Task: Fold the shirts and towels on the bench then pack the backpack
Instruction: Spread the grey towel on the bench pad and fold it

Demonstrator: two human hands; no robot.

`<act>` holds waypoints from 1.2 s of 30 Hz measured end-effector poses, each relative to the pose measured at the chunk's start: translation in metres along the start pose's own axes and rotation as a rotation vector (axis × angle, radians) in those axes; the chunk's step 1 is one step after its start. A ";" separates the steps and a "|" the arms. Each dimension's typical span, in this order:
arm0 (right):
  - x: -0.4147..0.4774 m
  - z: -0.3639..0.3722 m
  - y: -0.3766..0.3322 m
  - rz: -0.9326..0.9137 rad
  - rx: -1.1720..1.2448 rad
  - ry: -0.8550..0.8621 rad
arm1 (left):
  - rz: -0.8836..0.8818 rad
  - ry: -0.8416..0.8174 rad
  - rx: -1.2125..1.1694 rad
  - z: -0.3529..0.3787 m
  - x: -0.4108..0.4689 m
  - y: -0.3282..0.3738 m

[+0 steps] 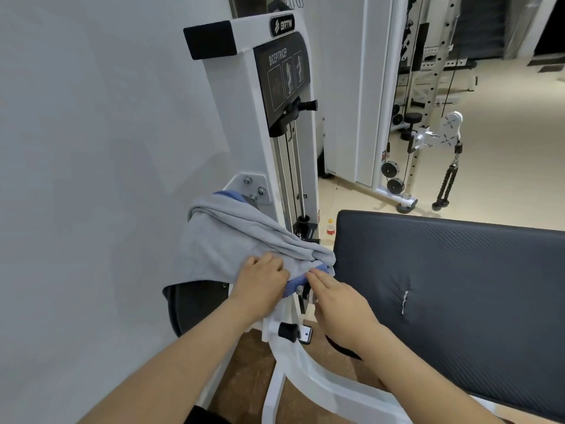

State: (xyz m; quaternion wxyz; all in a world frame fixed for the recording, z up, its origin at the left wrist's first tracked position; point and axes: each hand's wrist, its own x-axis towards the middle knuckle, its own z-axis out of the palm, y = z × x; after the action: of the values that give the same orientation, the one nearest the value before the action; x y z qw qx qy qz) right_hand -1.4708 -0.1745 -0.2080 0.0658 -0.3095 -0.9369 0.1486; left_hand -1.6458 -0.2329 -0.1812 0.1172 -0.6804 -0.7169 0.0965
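Towel (232,240) of grey cloth hangs in folds over a blue foam handle (301,280) of the white bicep/tricep machine (232,102), just beside the left end of the black padded tabletop (458,270). The left hand (260,283) lies on the lower part of the towel, and its grip holds the cloth with the fingers curled into it. The right hand (339,304) is near it, its grip wide (the fingers are almost straight), and the fingertips (316,274) touch the blue foam handle where the towel ends. The tabletop has a small tear (405,301) with white filling. A small bottle (330,228) with a yellow cap stands on the floor (489,148) behind.
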 end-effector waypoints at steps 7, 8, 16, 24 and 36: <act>-0.002 -0.003 0.005 0.029 0.100 0.017 | -0.027 -0.012 0.050 -0.005 -0.001 -0.012; -0.001 -0.003 0.005 0.023 0.110 0.030 | -0.023 -0.009 0.061 -0.008 -0.001 -0.012; 0.028 -0.028 0.000 0.139 0.088 0.053 | -0.813 0.399 -1.408 -0.083 0.020 -0.068; 0.103 -0.099 -0.061 -0.098 0.795 -0.042 | -0.531 0.494 -1.963 -0.118 -0.005 -0.109; 0.170 -0.201 -0.188 -0.174 0.993 -0.335 | -0.544 0.671 -1.108 -0.068 -0.066 -0.144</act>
State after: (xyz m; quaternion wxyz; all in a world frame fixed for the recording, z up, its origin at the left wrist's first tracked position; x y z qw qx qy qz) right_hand -1.6691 -0.1688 0.0480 0.0659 -0.1342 -0.7737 0.6156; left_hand -1.7599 -0.3078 -0.0753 -0.0118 -0.4296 -0.7304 -0.5309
